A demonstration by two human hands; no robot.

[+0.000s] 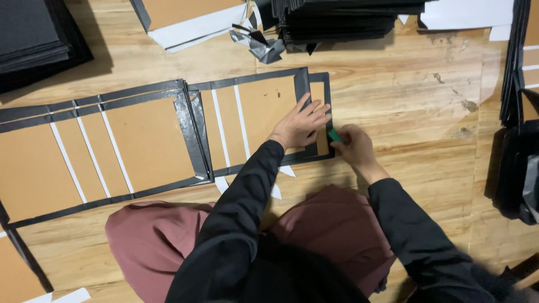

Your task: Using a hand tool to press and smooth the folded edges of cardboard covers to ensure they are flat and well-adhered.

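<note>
Pressing down with your left hand [300,124], you are keeping the fingers spread flat on the right end of a brown board [261,112], fingertips lying over its black edging. Your right hand [355,147] is sitting just beside it, at the board's right edge, fingers curled and pinching a small green tool [334,135] against the black border there.

The board is lying on the wooden floor [404,106] in front of your knees, near the middle of the scene, with white strips running across it and black tape framing it. A second, larger board [146,143] of the same kind is touching its left end and stretching off to the left.

Far from you, a stack of black sheets [337,22] is resting at the top, with crumpled black scraps [261,45] just to its left. Another black pile [33,39] is sitting at the far left, and more black material [516,168] is lining the right edge.
</note>
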